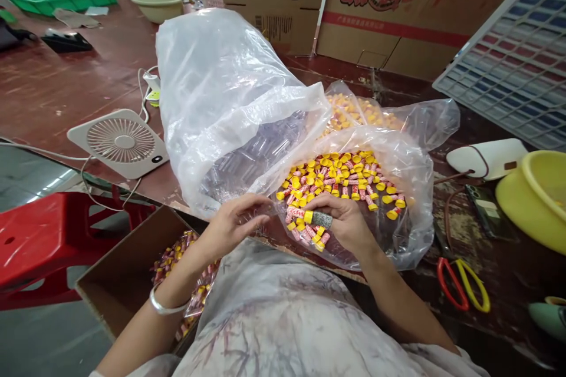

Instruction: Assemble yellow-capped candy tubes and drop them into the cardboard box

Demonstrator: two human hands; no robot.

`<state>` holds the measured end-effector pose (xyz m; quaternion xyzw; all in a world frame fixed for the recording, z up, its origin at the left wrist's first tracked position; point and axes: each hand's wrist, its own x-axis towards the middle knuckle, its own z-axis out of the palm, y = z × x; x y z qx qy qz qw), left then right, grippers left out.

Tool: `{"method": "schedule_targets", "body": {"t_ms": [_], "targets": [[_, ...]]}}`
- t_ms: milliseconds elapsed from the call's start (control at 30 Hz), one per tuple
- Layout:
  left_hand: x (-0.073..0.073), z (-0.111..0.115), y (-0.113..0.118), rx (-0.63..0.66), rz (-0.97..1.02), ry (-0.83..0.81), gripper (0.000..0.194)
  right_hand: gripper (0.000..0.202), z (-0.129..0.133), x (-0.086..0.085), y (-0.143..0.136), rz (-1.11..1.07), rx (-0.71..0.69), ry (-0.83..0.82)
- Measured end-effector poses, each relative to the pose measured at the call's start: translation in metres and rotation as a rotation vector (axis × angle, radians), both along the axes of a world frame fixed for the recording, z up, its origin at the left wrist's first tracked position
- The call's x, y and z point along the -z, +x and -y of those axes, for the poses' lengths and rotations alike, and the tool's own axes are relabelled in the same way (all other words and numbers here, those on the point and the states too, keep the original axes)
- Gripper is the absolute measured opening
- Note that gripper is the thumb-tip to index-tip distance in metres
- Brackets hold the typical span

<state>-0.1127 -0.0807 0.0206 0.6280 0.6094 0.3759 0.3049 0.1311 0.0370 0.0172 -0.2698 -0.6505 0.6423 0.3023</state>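
My right hand (347,221) is closed around a small grey speckled cylinder (322,220) with a yellow cap at its left end. A pink-and-white patterned piece lies in line with that cap; I cannot tell whether they are joined. Loose yellow-capped pink pieces (329,174) spread out beneath and behind this hand, on a clear plastic bag (398,156). To the left, my left hand (234,224) hovers with thumb and fingers apart, and nothing shows between them. Just behind it, a large whitish plastic bag (212,76) opens towards me, with clear plastic tubes (260,150) inside.
Below my left arm stands a cardboard box (119,265) holding more capped pieces. A square fan (124,142) and red stool (57,241) are at left. Scissors (462,285), a phone (490,209) and a yellow basin (535,200) lie right. Cartons (274,6) and a white grid rack (513,53) stand behind.
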Motion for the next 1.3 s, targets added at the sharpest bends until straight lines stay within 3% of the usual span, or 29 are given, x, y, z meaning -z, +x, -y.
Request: {"method": "schedule_targets", "body": {"t_ms": [133,233,333,500,600,700,800,900,1033,1167,1233,1300], "targets": [[-0.004,0.006,0.020,0.123,0.025,0.001,0.024,0.024,0.003,-0.003,-0.001,0.102,-0.151,-0.132],[0.005,0.004,0.030,0.153,0.049,0.004,0.023,0.034,0.003,0.001,0.004,0.195,-0.158,-0.223],[0.016,0.002,0.039,0.186,0.070,0.054,0.022,0.031,0.002,0.010,0.007,0.291,-0.212,-0.282],[0.029,0.006,0.057,0.143,0.095,0.045,0.018,0.027,0.011,0.026,0.008,0.322,-0.190,-0.285],[0.029,0.008,0.061,0.180,0.043,-0.041,0.026,0.024,0.006,0.025,0.016,0.361,-0.236,-0.226],[0.022,0.001,0.041,0.115,-0.094,-0.044,0.029,0.014,-0.015,0.022,0.033,0.493,-0.096,0.138],[0.015,-0.021,-0.001,-0.224,-0.359,-0.054,0.019,0.015,-0.036,0.026,0.046,0.810,0.154,0.564],[0.017,-0.053,-0.039,-0.460,-0.631,-0.194,0.026,0.021,-0.041,0.038,0.045,1.134,0.103,0.717],[0.034,-0.087,-0.053,-0.383,-0.714,-0.322,0.032,0.030,-0.033,0.047,0.044,1.187,0.076,0.859],[0.043,-0.088,-0.047,-0.325,-0.668,-0.289,0.031,0.034,-0.033,0.046,0.058,1.143,0.120,0.898],[0.037,-0.077,-0.046,-0.295,-0.511,-0.180,0.030,0.034,-0.034,0.041,0.064,0.988,0.189,0.819],[0.027,-0.062,-0.042,-0.235,-0.217,-0.073,0.031,0.029,-0.029,0.032,0.062,0.695,0.239,0.637]]}}
